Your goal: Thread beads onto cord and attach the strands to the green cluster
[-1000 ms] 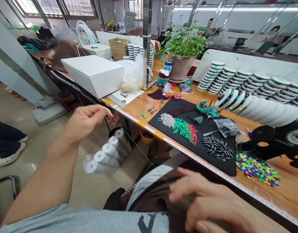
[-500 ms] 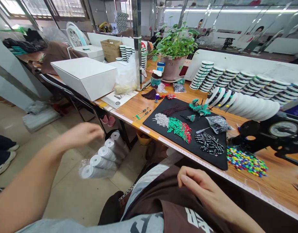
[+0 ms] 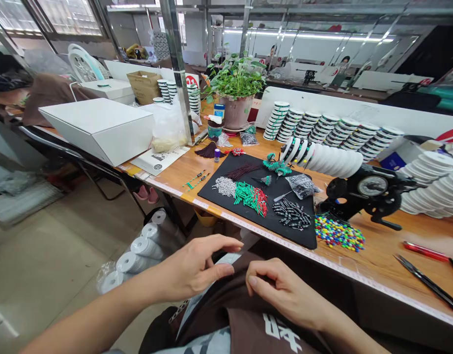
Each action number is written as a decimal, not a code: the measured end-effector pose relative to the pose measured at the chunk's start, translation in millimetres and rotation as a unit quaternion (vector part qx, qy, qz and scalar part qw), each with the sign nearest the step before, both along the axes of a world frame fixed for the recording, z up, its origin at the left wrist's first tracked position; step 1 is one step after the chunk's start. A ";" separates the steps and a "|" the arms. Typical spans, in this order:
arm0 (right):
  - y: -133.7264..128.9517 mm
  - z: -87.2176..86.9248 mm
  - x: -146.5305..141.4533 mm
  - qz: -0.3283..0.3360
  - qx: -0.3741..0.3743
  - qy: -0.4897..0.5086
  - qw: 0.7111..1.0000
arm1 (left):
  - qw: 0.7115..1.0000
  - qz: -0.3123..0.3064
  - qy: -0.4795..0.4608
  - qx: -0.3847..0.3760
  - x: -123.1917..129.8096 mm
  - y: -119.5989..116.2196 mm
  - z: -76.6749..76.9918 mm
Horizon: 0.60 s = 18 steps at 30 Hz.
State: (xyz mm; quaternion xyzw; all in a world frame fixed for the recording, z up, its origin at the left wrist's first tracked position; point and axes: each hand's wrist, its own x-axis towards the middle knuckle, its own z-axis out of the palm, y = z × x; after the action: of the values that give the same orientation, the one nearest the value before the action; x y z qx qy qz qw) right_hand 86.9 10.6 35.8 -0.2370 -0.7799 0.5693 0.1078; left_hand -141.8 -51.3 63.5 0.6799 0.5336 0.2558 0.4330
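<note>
Left hand (image 3: 195, 268) half-open, empty, above brown apron (image 3: 234, 290); right hand (image 3: 285, 295) curled against apron, any pinch unclear; sorted beads (image 3: 250, 196) on black mat (image 3: 226, 169), kept at tabletop (image 3: 377, 246) edge within reach.

A bead and tassel craft workshop:
- long wooden workbench (image 3: 381, 246), measuring tape (image 3: 285, 244) along its edge
- black mat (image 3: 256, 221) with sorted beads (image 3: 250, 196)
- loose coloured beads (image 3: 339, 233)
- dark tassels (image 3: 208, 151)
- stacked white thread spools (image 3: 281, 120)
- black dial-faced winding machine (image 3: 372, 186)
</note>
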 end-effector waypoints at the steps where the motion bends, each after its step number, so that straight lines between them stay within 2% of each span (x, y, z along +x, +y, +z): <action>1: 0.2 0.6 0.4 -0.002 0.000 0.003 1.000 | 1.000 -0.011 0.008 0.000 5.7 2.1 -3.5; 3: 0.6 -0.1 0.6 -0.013 -0.008 0.014 1.000 | 0.999 -0.026 0.035 -0.003 11.0 5.7 -8.1; 6: 1.9 -7.7 -1.5 -0.044 -0.030 0.055 0.997 | 0.998 -0.027 0.058 -0.009 7.5 9.2 -6.3; 13: 7.4 -36.5 -9.9 -0.119 -0.038 0.095 0.988 | 0.997 0.049 0.031 -0.056 -22.4 7.1 9.2; 18: 7.5 -50.3 -2.8 -0.143 -0.039 0.075 0.986 | 0.991 0.096 0.025 -0.086 -46.6 0.4 14.0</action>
State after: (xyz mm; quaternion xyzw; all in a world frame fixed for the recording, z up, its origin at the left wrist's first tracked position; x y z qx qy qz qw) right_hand 84.1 18.1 -14.4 -0.3066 -0.7047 0.5944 0.2368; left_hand -188.5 -50.9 77.6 0.5923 0.6269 0.2322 0.4497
